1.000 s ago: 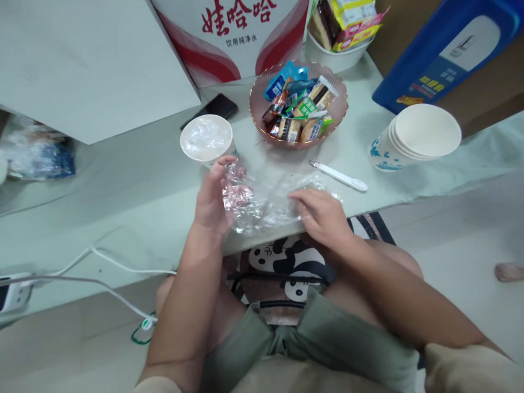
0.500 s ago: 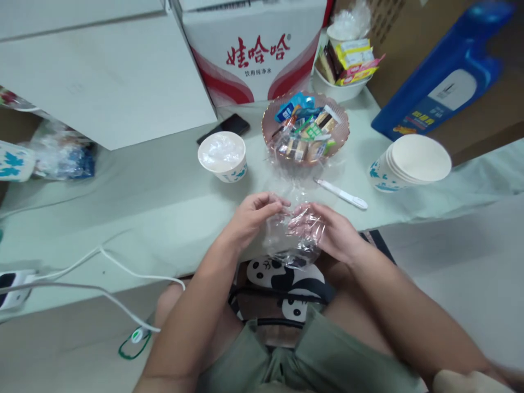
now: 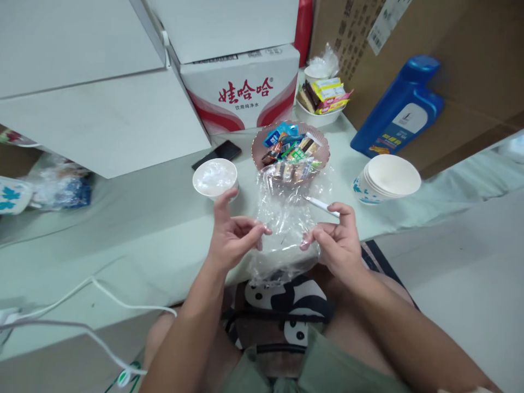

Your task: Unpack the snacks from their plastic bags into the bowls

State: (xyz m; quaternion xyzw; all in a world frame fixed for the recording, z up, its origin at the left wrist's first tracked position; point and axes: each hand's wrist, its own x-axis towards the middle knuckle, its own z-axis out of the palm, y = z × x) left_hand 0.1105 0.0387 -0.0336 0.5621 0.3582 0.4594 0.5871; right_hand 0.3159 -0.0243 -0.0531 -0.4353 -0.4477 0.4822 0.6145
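Note:
A crinkled clear plastic bag [image 3: 282, 240] stretches between my two hands at the table's front edge. My left hand [image 3: 237, 234] pinches its left side between thumb and fingers, with the index finger raised. On the other side my right hand [image 3: 333, 237] pinches the bag in the same way, index finger lifted. The bag's far part lies against a pink scalloped bowl [image 3: 257, 147] of wrapped snacks [image 3: 292, 150]. Just beyond my left hand stands a paper cup [image 3: 215, 177] with clear plastic in it. A white pen-like cutter [image 3: 321, 205] lies behind my right hand, partly hidden by it.
Stacked paper cups [image 3: 385, 177] and a blue bottle [image 3: 397, 114] stand on the right. Behind are a white-and-red carton [image 3: 245, 93], a dark phone [image 3: 216, 154] and a white snack tub [image 3: 319, 117]. White cables [image 3: 53, 300] cross the front left.
My hands have moved apart, spreading the bag wider between them. Both index fingers have lifted. The camera view has shifted, so the things on the table appear lower.

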